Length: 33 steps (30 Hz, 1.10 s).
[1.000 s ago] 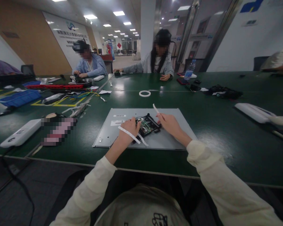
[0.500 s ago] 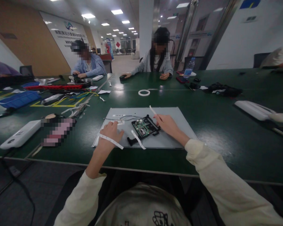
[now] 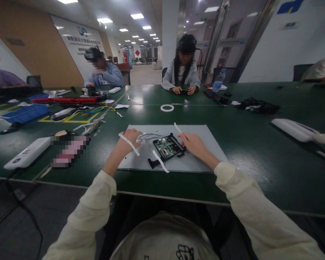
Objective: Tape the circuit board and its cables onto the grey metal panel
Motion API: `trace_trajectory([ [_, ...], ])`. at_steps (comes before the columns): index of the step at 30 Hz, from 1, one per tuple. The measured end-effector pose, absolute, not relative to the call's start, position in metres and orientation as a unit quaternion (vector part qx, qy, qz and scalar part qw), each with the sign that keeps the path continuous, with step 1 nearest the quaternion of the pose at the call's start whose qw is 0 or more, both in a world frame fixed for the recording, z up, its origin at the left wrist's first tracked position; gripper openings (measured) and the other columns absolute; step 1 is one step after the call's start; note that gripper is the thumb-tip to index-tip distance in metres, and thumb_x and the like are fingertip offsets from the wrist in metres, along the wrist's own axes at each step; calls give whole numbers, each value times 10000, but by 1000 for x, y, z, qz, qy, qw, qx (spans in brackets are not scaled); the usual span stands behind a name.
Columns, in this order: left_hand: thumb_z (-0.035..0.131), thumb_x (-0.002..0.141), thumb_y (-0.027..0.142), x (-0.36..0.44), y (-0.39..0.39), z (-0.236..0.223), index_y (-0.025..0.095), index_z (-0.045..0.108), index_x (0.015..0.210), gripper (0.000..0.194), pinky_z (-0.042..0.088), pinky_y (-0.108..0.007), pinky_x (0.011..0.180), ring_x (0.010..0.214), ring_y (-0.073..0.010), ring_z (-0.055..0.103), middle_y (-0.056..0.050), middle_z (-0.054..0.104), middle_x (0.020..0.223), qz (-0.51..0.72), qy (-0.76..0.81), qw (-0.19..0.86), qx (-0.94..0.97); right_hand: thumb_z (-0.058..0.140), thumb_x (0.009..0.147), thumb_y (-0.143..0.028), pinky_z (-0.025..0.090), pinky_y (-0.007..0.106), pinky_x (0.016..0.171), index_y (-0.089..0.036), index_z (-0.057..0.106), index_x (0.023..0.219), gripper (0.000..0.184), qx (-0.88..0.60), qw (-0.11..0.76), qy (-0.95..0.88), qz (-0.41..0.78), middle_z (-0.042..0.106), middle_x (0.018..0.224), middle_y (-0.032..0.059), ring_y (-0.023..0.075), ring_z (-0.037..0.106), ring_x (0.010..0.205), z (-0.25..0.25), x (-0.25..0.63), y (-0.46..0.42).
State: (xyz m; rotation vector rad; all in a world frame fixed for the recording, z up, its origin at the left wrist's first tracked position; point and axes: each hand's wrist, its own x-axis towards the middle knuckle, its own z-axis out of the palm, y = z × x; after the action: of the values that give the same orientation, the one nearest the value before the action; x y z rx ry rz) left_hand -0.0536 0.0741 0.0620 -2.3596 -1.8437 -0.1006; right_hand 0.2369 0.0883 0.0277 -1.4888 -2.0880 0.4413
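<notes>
A flat grey panel [image 3: 200, 159] lies on the green table in front of me. On it sits a green circuit board [image 3: 165, 148] in a black frame, with thin grey cables [image 3: 154, 136] running left from it. My left hand [image 3: 130, 140] is closed around the cable ends at the panel's left side, its fingertips partly hidden. A strip of white tape [image 3: 129, 144] clings across the back of that hand. Between finger and thumb, my right hand [image 3: 192, 142] pinches another tape strip [image 3: 177, 127] at the board's right. A third tape strip [image 3: 160, 161] hangs over the frame's front edge.
A tape roll [image 3: 167, 108] lies beyond the panel. To the left are a white power bank-like device [image 3: 28, 153], a blurred pink item [image 3: 70, 151] and a blue tray [image 3: 25, 113]. A bottle [image 3: 219, 80] stands far right of centre. Two people sit opposite.
My left hand has moved up and inward to the cable ends, its fingers closing. My right hand keeps its tape strip almost in place. The person opposite has brought both hands together.
</notes>
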Motion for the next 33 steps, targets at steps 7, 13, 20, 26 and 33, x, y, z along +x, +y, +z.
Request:
trace_trajectory([
  [7, 542, 746, 230, -45, 110, 53, 197, 651, 946, 230, 429, -300, 762, 907, -222, 596, -72, 667, 956, -56, -619, 43, -783, 294, 951, -371, 382, 233, 625, -172, 649, 997, 410, -548, 267, -776, 160, 646, 678, 23, 143, 583, 624, 29, 237, 88],
  [13, 488, 798, 249, -45, 118, 35, 182, 645, 941, 223, 423, -294, 807, 925, -211, 592, -82, 663, 962, -111, -614, 66, -779, 304, 948, -362, 376, 233, 636, -186, 651, 998, 393, -555, 262, -774, 154, 644, 669, 15, 144, 589, 645, 29, 236, 87],
  [20, 480, 780, 191, -39, 115, 28, 167, 569, 1126, 357, 386, -352, 905, 1036, -234, 549, -95, 607, 1110, -169, -622, 71, -761, 311, 945, -353, 373, 234, 618, -185, 650, 1003, 382, -562, 256, -772, 151, 645, 671, 11, 142, 585, 628, 28, 236, 89],
  [26, 435, 803, 194, -31, 103, 36, 156, 558, 1095, 319, 433, -296, 808, 904, -190, 575, -71, 619, 942, -233, -584, 48, -776, 308, 947, -358, 372, 232, 603, -177, 645, 1008, 387, -556, 257, -775, 154, 644, 677, 17, 142, 581, 621, 30, 236, 88],
  [33, 431, 864, 362, -11, 91, 23, 164, 587, 1009, 291, 440, -294, 722, 762, -183, 576, -48, 615, 780, -185, -483, -16, -856, 305, 946, -367, 352, 228, 582, -183, 649, 982, 391, -556, 262, -773, 155, 634, 664, 15, 138, 567, 607, 29, 236, 86],
])
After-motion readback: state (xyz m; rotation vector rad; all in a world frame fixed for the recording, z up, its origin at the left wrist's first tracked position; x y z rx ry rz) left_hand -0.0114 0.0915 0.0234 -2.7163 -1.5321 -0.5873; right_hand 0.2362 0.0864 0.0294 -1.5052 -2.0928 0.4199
